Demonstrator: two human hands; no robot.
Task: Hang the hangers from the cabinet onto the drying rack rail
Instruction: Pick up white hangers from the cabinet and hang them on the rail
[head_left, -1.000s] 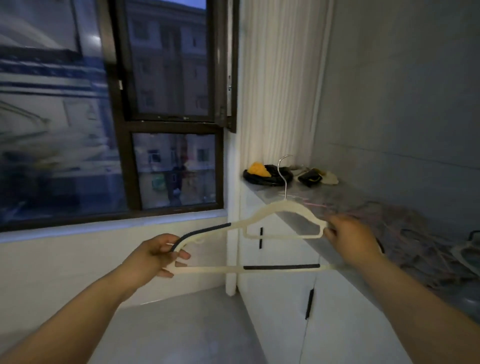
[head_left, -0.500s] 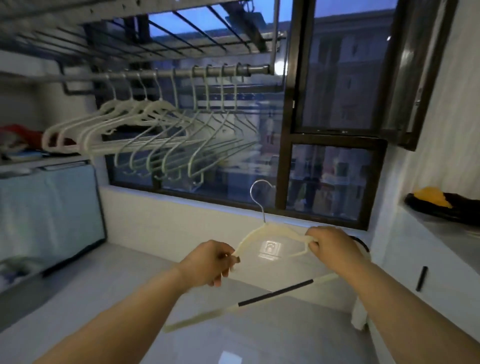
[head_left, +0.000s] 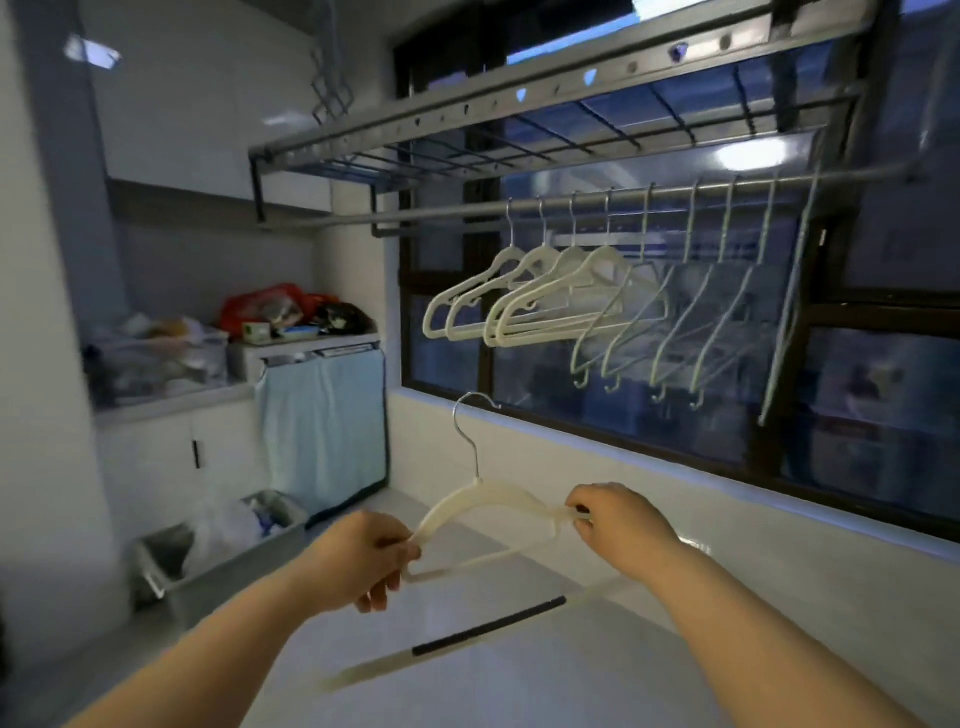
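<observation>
Since half a second ago my view has swung left, so the drying rack rail (head_left: 447, 212) now sits up and to the right of both grips, while the hanger (head_left: 498, 493) stays held between them much as before.

My left grip (head_left: 363, 561) is clamped on the hanger's left shoulder end, fingers curled round the cream plastic. My right grip (head_left: 618, 530) is pinched on the right shoulder end, thumb and fingertips closed over it. Between the two grips the hanger lies tilted, and its metal hook (head_left: 470, 431) stands up above the gap, nearer the left grip, with the open curl pointing right. Below both grips the lower bar (head_left: 488, 631), with a dark strip on it, slants from under the right grip down past the left one. Its lower end is blurred, and I cannot tell whether it joins the frame there.

The hanger is well apart from the rail, touching nothing but my grips.

Above the right grip a row of hung hangers (head_left: 540, 291) fills the rail: cream ones nearest the left grip's side, thin pale ones further right. Behind them is the dark window (head_left: 857, 405).

Left of the left grip stands a unit draped in blue cloth (head_left: 322, 415). Just below that is a bin (head_left: 228, 577) on the floor, holding a plastic bag.
</observation>
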